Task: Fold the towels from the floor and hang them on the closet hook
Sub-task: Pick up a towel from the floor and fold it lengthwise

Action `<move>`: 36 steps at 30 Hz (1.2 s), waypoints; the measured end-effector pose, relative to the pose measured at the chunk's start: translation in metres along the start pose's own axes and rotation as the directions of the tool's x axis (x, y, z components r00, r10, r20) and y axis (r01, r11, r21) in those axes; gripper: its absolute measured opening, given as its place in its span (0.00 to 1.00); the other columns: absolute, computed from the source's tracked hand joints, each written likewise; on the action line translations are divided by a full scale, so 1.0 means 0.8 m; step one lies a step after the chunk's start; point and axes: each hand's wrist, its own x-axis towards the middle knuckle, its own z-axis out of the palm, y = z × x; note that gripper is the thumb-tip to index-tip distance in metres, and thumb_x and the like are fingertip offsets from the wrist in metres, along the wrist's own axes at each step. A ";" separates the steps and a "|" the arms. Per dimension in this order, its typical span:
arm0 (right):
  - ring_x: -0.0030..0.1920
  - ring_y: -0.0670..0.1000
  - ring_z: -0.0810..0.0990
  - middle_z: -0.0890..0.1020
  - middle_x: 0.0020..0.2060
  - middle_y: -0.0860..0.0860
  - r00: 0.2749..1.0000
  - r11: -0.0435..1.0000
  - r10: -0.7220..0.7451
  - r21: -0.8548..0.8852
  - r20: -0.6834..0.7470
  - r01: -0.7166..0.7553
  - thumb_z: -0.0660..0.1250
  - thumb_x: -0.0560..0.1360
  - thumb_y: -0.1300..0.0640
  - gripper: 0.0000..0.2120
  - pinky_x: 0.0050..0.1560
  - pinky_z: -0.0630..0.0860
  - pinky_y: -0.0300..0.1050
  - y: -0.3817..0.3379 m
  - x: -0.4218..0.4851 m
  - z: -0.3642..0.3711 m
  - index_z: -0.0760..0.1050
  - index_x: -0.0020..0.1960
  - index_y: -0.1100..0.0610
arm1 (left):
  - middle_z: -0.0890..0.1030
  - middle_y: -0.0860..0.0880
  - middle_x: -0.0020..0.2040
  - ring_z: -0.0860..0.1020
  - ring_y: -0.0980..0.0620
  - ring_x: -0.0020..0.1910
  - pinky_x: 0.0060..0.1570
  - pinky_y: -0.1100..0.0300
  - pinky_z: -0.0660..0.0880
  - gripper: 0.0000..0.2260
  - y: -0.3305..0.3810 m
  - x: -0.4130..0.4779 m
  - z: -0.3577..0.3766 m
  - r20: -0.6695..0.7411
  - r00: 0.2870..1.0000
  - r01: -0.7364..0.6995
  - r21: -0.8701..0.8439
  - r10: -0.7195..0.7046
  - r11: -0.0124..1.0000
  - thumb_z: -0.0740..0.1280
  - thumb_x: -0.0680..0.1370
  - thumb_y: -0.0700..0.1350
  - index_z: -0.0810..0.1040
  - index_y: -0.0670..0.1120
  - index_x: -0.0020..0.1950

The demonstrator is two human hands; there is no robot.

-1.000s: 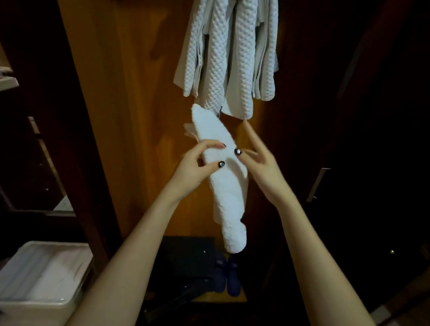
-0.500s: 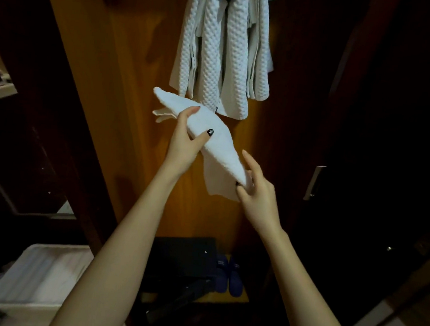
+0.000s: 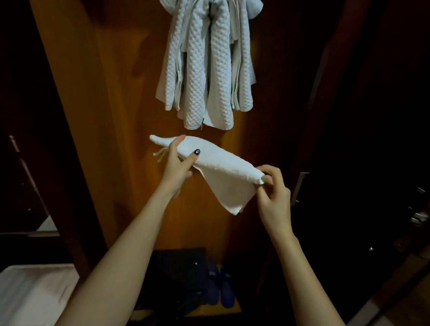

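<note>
White folded towel (image 3: 216,160) held below hung towels (image 3: 207,65).

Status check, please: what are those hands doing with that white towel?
Left grip holds white towel near one end. Right grip pinches the other end. Towel level below hook, which carries waffle towels.

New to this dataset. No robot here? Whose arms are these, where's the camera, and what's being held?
There is no robot. These are a person's bare arms, filmed by one wide-angle camera worn on the head, looking forward and down. That is the only view. The left hand grips a small white towel near one end and the right hand pinches the other end. The towel is held roughly level in the air in front of a wooden closet panel. Above it, textured hung towels drape over a hook. At the closet's bottom stand dark slippers, and a white bin sits at lower left.
</note>
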 end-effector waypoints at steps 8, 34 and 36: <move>0.51 0.40 0.79 0.80 0.48 0.39 0.987 0.987 -0.154 -0.046 0.049 0.157 0.61 0.76 0.65 0.17 0.46 0.74 0.34 -0.039 0.011 -0.026 0.77 0.55 0.46 | 0.70 0.47 0.67 0.74 0.50 0.61 0.47 0.58 0.79 0.22 0.004 -0.003 0.009 0.103 0.988 0.144 -0.376 -0.113 0.915 0.64 0.80 0.38 0.65 0.50 0.73; 0.42 0.43 0.74 0.75 0.44 0.49 0.983 0.980 0.154 -0.140 0.101 -0.140 0.70 0.75 0.53 0.07 0.40 0.68 0.31 -0.049 0.027 -0.057 0.79 0.38 0.51 | 0.73 0.43 0.65 0.76 0.45 0.62 0.47 0.55 0.79 0.20 0.032 0.005 0.014 0.097 0.995 0.089 -0.602 -0.038 0.793 0.62 0.78 0.31 0.72 0.49 0.66; 0.41 0.44 0.72 0.74 0.42 0.48 0.986 0.962 0.167 -0.218 -0.003 -0.164 0.73 0.72 0.56 0.08 0.38 0.66 0.35 -0.044 0.033 -0.052 0.74 0.38 0.52 | 0.75 0.45 0.63 0.76 0.47 0.61 0.47 0.57 0.79 0.17 0.035 0.006 0.025 0.072 0.997 0.062 -0.619 -0.021 0.783 0.62 0.78 0.32 0.73 0.48 0.65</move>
